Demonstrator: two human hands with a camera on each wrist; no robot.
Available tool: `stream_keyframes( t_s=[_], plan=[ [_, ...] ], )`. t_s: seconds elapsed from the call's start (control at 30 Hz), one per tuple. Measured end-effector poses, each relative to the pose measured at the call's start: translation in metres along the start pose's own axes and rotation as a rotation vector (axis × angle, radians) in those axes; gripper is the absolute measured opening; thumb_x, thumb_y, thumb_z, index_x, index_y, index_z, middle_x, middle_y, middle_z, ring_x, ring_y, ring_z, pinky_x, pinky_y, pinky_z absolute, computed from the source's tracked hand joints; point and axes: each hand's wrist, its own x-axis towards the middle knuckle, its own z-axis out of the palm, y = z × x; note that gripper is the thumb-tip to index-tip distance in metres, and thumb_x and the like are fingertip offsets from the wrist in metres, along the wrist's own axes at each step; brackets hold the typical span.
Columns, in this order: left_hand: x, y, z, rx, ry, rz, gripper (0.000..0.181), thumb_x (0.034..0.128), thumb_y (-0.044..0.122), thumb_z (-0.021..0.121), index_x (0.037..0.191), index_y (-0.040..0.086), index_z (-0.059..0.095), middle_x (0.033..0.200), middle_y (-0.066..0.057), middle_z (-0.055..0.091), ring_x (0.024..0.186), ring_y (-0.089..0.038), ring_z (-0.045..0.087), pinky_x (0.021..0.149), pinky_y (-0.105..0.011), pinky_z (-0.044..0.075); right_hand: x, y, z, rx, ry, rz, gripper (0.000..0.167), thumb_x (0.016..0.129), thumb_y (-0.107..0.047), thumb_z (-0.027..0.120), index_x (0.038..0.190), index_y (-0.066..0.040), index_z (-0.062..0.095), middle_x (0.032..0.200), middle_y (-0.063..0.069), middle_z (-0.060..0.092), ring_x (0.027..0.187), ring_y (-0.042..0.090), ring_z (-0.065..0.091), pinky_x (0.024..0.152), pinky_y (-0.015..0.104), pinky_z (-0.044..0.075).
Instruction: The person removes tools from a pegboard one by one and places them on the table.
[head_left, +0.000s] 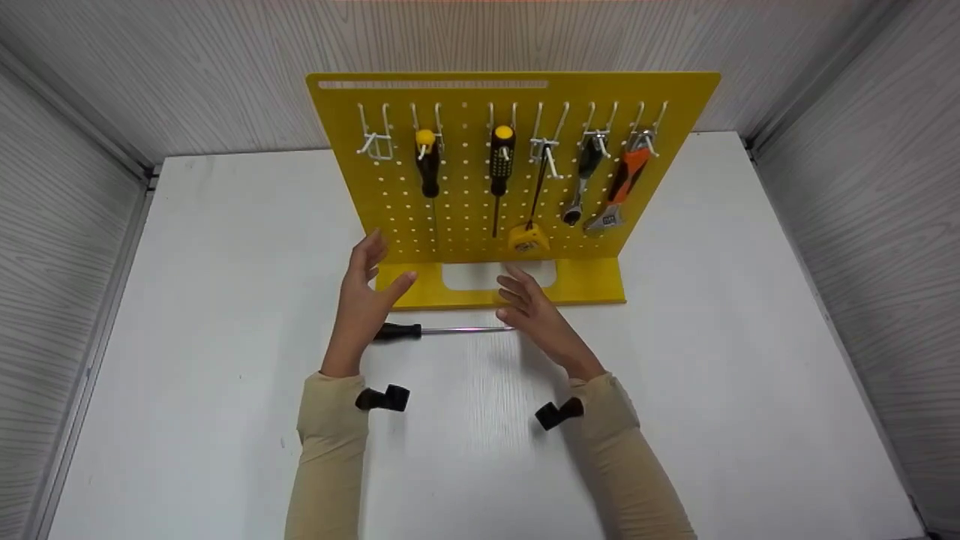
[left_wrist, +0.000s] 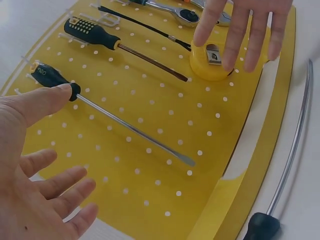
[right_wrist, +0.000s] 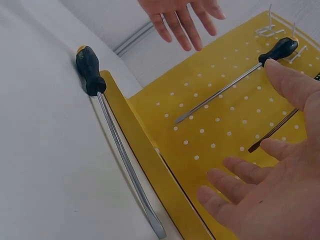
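A flat-blade screwdriver [head_left: 465,330] with a black handle lies on the white table before a yellow pegboard [head_left: 465,202]. Its handle end is partly behind my left hand [head_left: 361,304], and its tip ends near my right hand [head_left: 538,319]. Both hands hover with fingers spread and loosely bent, and neither holds anything. In the right wrist view the screwdriver [right_wrist: 117,132] shows whole beside the board's base. The left hand is nearest the board's lower left corner; the right is in front of the base cutout.
On hooks hang two screwdrivers [head_left: 427,161] [head_left: 501,161], a yellow tape measure [head_left: 529,238] on a black strap, a ratchet wrench [head_left: 581,184] and an orange-handled adjustable wrench [head_left: 622,184]. The leftmost hook [head_left: 375,142] bears no tool. Grey panels [head_left: 67,97] enclose the table.
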Motion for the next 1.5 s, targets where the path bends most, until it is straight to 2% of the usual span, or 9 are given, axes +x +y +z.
stream_keyframes(
  t_s=[0.27, 0.53, 0.73, 0.97, 1.07, 1.27, 1.5],
  plan=[
    [0.012, 0.005, 0.004, -0.094, -0.021, 0.024, 0.077, 0.0883, 0.028, 0.07, 0.151, 0.012, 0.028, 0.147, -0.011, 0.042, 0.137, -0.023, 0.04, 0.117, -0.042, 0.027, 0.005, 0.002, 0.004, 0.053, -0.016, 0.003, 0.079, 0.094, -0.026, 0.062, 0.155, -0.018, 0.012, 0.159, 0.016, 0.021, 0.147, 0.032, 0.025, 0.115, 0.049, 0.03],
    [0.022, 0.009, 0.012, -0.14, -0.027, 0.034, 0.074, 0.0897, 0.026, 0.069, 0.15, 0.01, 0.029, 0.146, -0.013, 0.045, 0.135, -0.023, 0.042, 0.113, -0.044, 0.032, 0.008, 0.002, 0.008, 0.077, -0.024, -0.011, 0.08, 0.091, -0.031, 0.066, 0.154, -0.021, 0.017, 0.159, 0.015, 0.021, 0.146, 0.03, 0.026, 0.114, 0.048, 0.032],
    [0.03, 0.012, 0.02, -0.17, -0.044, 0.041, 0.075, 0.0895, 0.025, 0.069, 0.151, 0.012, 0.028, 0.149, -0.012, 0.042, 0.138, -0.023, 0.04, 0.115, -0.045, 0.029, 0.011, 0.001, 0.01, 0.067, -0.018, 0.01, 0.078, 0.093, -0.024, 0.064, 0.154, -0.021, 0.016, 0.159, 0.015, 0.022, 0.146, 0.031, 0.028, 0.114, 0.047, 0.033],
    [0.039, 0.012, 0.025, -0.142, -0.061, 0.011, 0.079, 0.0877, 0.03, 0.071, 0.152, 0.014, 0.027, 0.152, -0.008, 0.039, 0.141, -0.021, 0.036, 0.119, -0.038, 0.025, 0.013, 0.0, 0.009, 0.073, -0.01, 0.038, 0.077, 0.094, -0.019, 0.062, 0.155, -0.018, 0.015, 0.158, 0.014, 0.024, 0.144, 0.031, 0.031, 0.114, 0.046, 0.033],
    [0.043, 0.013, 0.026, -0.114, -0.069, 0.013, 0.079, 0.0873, 0.033, 0.071, 0.151, 0.013, 0.028, 0.151, -0.008, 0.04, 0.141, -0.021, 0.036, 0.118, -0.039, 0.025, 0.014, 0.001, 0.01, 0.092, -0.021, 0.037, 0.076, 0.095, -0.016, 0.06, 0.155, -0.017, 0.014, 0.158, 0.015, 0.024, 0.145, 0.032, 0.03, 0.114, 0.047, 0.032],
    [0.048, 0.014, 0.029, -0.082, -0.078, 0.025, 0.075, 0.0873, 0.032, 0.071, 0.149, 0.013, 0.032, 0.147, -0.007, 0.044, 0.137, -0.021, 0.039, 0.116, -0.039, 0.028, 0.014, 0.001, 0.012, 0.104, -0.045, 0.022, 0.08, 0.093, -0.024, 0.064, 0.155, -0.018, 0.013, 0.158, 0.016, 0.025, 0.145, 0.033, 0.029, 0.114, 0.048, 0.032],
    [0.048, 0.013, 0.034, -0.095, -0.109, 0.027, 0.071, 0.0878, 0.027, 0.071, 0.146, 0.011, 0.034, 0.142, -0.009, 0.048, 0.133, -0.022, 0.044, 0.117, -0.04, 0.026, 0.017, 0.0, 0.015, 0.112, -0.053, 0.007, 0.081, 0.092, -0.023, 0.065, 0.155, -0.017, 0.014, 0.158, 0.018, 0.024, 0.145, 0.035, 0.029, 0.113, 0.045, 0.035]
  ],
)
